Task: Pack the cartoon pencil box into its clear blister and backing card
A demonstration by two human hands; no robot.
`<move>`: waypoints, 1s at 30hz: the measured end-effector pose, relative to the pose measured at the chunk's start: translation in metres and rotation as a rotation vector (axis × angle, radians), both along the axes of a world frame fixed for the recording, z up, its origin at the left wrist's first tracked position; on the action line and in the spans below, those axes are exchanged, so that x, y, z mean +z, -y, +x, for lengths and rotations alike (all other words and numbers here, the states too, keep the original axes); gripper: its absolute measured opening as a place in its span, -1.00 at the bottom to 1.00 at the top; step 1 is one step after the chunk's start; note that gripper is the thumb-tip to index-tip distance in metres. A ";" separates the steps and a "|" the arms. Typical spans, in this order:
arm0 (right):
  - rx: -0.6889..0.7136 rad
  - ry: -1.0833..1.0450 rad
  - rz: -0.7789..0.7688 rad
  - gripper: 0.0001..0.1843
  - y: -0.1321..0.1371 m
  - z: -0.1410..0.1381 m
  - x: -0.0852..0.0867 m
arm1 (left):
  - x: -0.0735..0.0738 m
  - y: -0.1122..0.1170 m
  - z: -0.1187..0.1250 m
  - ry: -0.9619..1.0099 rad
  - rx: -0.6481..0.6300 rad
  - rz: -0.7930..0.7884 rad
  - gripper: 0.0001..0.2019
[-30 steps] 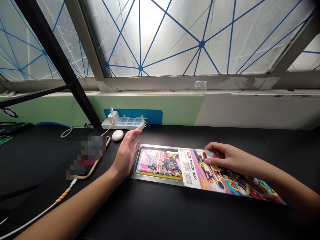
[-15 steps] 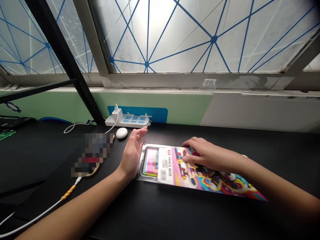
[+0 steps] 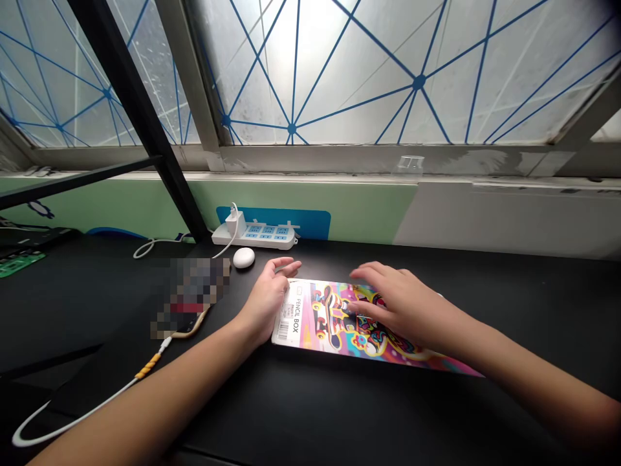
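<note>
A colourful printed card (image 3: 320,333) marked "PENCIL BOX" lies flat on the black table, covering the clear plastic tray it belongs with. The tray and its contents are hidden now. My left hand (image 3: 269,301) stands on edge at the card's left end, its palm side against that end and its fingers stretched away from me. Over the middle of the card is my right hand (image 3: 398,301), thumb and fingers apart, fingertips at or just above the printed surface. The right forearm hides part of the card's right end.
Left of my hands lies a blurred-out phone (image 3: 189,301) on a white cable (image 3: 97,414). A small white rounded case (image 3: 243,258) sits before a white power strip (image 3: 255,236) by the wall. A black metal post (image 3: 145,123) rises at the left.
The card has slid left over the plastic tray, covering the pink and yellow contents that showed before. My right hand stays over it; the left fingers have tilted right. The view has shifted slightly.
</note>
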State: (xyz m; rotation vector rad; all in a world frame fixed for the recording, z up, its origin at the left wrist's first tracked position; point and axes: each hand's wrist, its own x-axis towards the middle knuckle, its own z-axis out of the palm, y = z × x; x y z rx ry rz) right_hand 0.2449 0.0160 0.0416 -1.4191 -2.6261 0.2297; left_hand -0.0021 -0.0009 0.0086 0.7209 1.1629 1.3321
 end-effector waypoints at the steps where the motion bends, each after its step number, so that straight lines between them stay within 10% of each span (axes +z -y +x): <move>1: -0.021 -0.038 -0.017 -0.46 0.001 0.015 -0.005 | 0.001 0.000 0.000 0.013 -0.014 -0.006 -0.56; 6: -0.186 -0.160 -0.132 -0.44 -0.003 0.059 -0.021 | 0.002 -0.001 0.000 0.062 -0.042 -0.013 -0.60; 17: -0.199 -0.139 -0.103 -0.49 -0.001 0.056 -0.019 | -0.001 -0.006 -0.001 0.041 -0.005 -0.092 -0.75; 20: -0.182 -0.154 0.009 -0.50 -0.003 0.061 -0.021 | 0.001 -0.008 -0.001 0.071 0.008 -0.118 -0.93; 30: -0.057 -0.309 0.605 -0.70 0.014 0.063 -0.011 | -0.003 -0.007 -0.011 0.021 -0.080 0.163 -0.63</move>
